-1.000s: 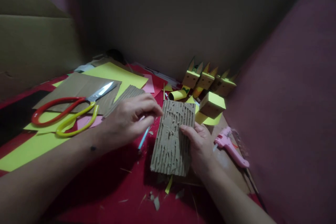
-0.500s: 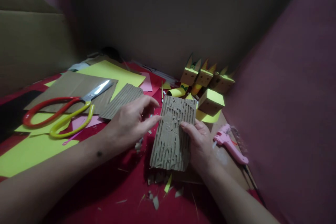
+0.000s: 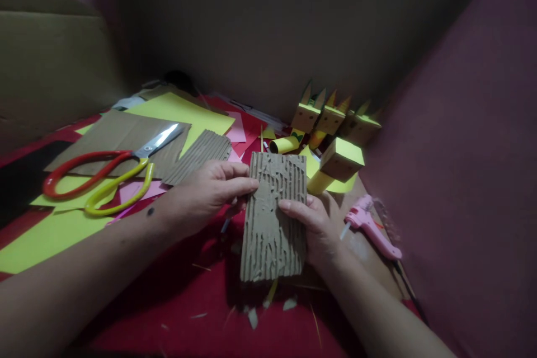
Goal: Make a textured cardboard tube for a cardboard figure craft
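Scissors (image 3: 156, 144): left of the frame
Left hand (image 3: 210, 189): clamped on corrugated piece (image 3: 272, 226), left edge
Corrugated piece: centre of the frame
Right hand (image 3: 319, 229): clamped on its right edge
Glue gun (image 3: 371, 229): right of the frame

Cardboard (image 3: 273, 224): rectangular, brown, with one face exposing corrugated ridges. The ridges run lengthwise and are ragged, with a flatter, torn patch near the center. The piece is held above the red bench (image 3: 168, 296), long sides running away from the viewer. The left hand (image 3: 212, 187) pinches the upper left edge; the right hand (image 3: 319, 229) grips the right side, thumb on the ridged face.
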Demonstrator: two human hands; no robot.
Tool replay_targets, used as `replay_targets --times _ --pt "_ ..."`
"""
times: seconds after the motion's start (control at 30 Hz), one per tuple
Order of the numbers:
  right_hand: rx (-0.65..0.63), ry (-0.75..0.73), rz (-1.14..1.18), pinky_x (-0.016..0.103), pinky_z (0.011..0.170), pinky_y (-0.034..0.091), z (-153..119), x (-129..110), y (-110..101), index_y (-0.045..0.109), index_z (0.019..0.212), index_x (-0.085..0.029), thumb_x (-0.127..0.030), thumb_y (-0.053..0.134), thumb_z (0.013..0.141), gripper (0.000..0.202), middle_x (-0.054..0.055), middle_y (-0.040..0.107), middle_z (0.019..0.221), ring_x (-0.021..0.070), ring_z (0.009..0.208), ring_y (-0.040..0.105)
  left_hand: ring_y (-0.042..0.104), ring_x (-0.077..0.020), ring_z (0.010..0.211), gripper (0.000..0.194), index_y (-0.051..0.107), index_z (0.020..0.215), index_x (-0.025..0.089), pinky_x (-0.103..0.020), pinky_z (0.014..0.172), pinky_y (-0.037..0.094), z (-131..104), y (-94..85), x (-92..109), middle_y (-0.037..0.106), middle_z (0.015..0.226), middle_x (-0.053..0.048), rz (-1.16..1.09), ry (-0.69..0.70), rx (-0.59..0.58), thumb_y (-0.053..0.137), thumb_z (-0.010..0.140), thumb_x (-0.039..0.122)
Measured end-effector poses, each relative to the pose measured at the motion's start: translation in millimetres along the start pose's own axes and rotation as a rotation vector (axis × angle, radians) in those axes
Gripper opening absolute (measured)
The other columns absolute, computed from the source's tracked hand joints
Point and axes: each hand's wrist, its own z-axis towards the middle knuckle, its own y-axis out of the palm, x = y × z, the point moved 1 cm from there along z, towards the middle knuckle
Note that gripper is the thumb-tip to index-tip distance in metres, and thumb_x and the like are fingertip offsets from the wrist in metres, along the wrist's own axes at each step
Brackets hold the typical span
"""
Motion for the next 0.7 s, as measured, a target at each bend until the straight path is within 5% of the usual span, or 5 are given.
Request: replay_targets --times 0.2,0.4,0.57,0.7 --pt "-0.038 0.027 -0.011 0.039 0.075 0.057 2.1 4.9 0.9 0.069 0.093 -0.015 -0.021 0.076 0.063 0.031 0.005 0.074 0.081 0.0217 0.071 0.070 0.059 -0.0129 0.058 0.014 0.070 0.079 0.016 -0.025 0.053 0.051 2.5 -3.7 -0.1 0.067 0.068 -0.003 -0.049 0.008 0.060 0.070 0.073 0.029" --pt "-0.050 -0.087 -0.044 0.040 0.081 0.056 3.2 10.1 0.6 0.070 0.096 -0.019 -0.023 0.075 0.069 0.028 0.004 0.075 0.090 0.0228 0.082 0.071 0.069 -0.0205 0.074 0.019 0.072 0.086 0.016 -0.033 0.068 0.057 1.5 5.9 -11.4 0.073 0.079 -0.006 -0.071 -0.088 -0.167 0.073 0.069 0.023" --pt "-0.052 -0.141 -0.125 0.038 0.080 0.055 1.9 10.0 -3.1 0.071 0.091 -0.019 -0.019 0.073 0.072 0.019 0.002 0.075 0.084 0.0204 0.078 0.070 0.063 -0.0146 0.057 0.008 0.068 0.070 0.016 -0.025 0.054 0.051 -0.2 12.3 -9.5 0.069 0.063 -0.001 -0.003 -0.084 -0.082 0.072 0.066 0.022" --pt "-0.076 -0.106 -0.104 0.039 0.079 0.055 1.7 6.4 -2.1 0.071 0.091 -0.019 -0.021 0.075 0.069 0.023 0.002 0.075 0.082 0.0214 0.076 0.071 0.064 -0.0164 0.059 0.020 0.065 0.072 0.015 -0.027 0.054 0.051 -2.2 11.9 -4.8 0.068 0.065 -0.003 0.076 -0.069 -0.034 0.069 0.072 0.034"
